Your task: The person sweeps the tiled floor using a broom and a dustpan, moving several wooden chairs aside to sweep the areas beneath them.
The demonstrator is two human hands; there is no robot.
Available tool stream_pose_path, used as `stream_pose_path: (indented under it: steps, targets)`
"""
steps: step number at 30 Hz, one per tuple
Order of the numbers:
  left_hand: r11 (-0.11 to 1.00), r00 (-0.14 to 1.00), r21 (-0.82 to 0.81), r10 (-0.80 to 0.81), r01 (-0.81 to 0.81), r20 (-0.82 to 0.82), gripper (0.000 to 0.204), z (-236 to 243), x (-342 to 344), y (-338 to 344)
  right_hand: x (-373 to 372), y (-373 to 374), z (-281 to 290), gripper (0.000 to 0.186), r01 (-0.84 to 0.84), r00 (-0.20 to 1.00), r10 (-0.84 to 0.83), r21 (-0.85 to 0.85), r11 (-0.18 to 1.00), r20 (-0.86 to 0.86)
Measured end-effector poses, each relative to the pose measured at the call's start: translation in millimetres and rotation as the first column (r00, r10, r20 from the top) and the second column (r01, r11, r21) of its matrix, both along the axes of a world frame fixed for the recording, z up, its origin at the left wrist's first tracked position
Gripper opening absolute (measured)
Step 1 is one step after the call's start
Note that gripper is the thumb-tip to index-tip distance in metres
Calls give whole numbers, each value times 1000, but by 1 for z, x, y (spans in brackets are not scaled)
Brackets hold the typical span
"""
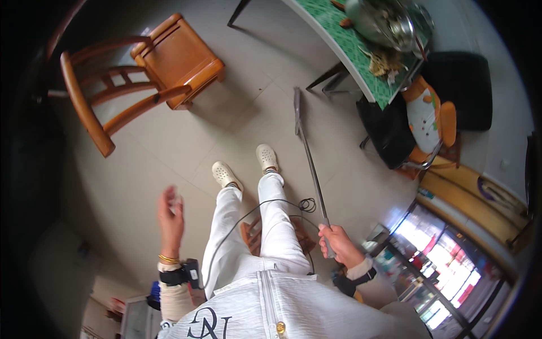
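A long grey pole, which looks like a flat mop (314, 175), slants across the floor to the right of my legs. Its narrow grey head rests on the tiles beyond my feet, near the table. My right hand (337, 244) is closed around the grip at its near end. To the left of my legs, my left hand (171, 213) is raised with nothing in it. Its fingers are loosely bent and apart, slightly blurred. Each wrist wears a dark strap, and a thin black cable (243, 217) loops across my legs.
A wooden chair (179, 53) stands at the far left. At the far right is a green-topped table (322, 22) with a metal pot (384, 25) and a crumpled brown heap. Beside it are black chairs and a white-and-orange seat (423, 116). A wooden stool (251, 234) shows behind my legs.
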State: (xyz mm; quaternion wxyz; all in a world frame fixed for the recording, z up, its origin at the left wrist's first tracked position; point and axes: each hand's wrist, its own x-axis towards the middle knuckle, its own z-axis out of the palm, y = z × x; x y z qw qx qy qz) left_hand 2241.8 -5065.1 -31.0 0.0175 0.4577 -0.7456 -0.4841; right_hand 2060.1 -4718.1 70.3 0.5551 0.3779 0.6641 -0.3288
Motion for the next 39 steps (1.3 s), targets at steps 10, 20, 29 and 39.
stream_pose_path:
  steps: [10,20,29,39]
  targets:
    - [577,975,-787,144,-220,-167,49,35,-80,-156,6,-85,22,18,-158,937,158,26,987,-311]
    - [656,996,-750,30,-84,-86,37,-26,-81,-214,-114,-180,-128,19,-98,728,0,-104,990,-686]
    - [763,982,-646,134,-18,131,30,-12,-81,-213,-310,-255,-285,14,157,593,-258,-204,966,-763]
    - [799,963,-572,263,-183,59,35,-23,-73,-216,-435,-301,-404,10,232,566,-102,39,972,-818]
